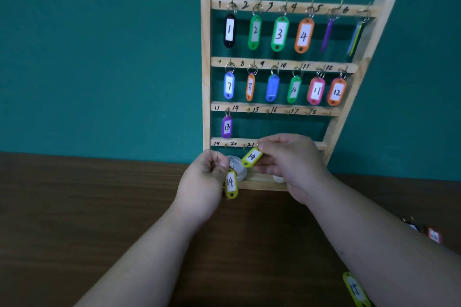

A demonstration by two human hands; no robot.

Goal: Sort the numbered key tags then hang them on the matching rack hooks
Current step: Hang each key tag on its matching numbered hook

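A wooden rack (205,70) stands on the table against the teal wall, with numbered rows of hooks. Tags 1 to 12 hang on the top two rows; a purple tag 13 (227,127) hangs on the third row. My left hand (204,179) pinches the ring of a yellow tag marked 14 (230,184), which dangles below my fingers. My right hand (287,159) pinches a second yellow tag marked 14 (252,157), held tilted in front of the bottom row. Hook 14 (248,110) is bare.
A yellow tag 15 (355,290) lies on the brown table (99,207) by my right forearm. A dark tag (412,227) and a red tag (434,236) lie at the far right. Round white objects (237,167) sit at the rack's foot behind my hands.
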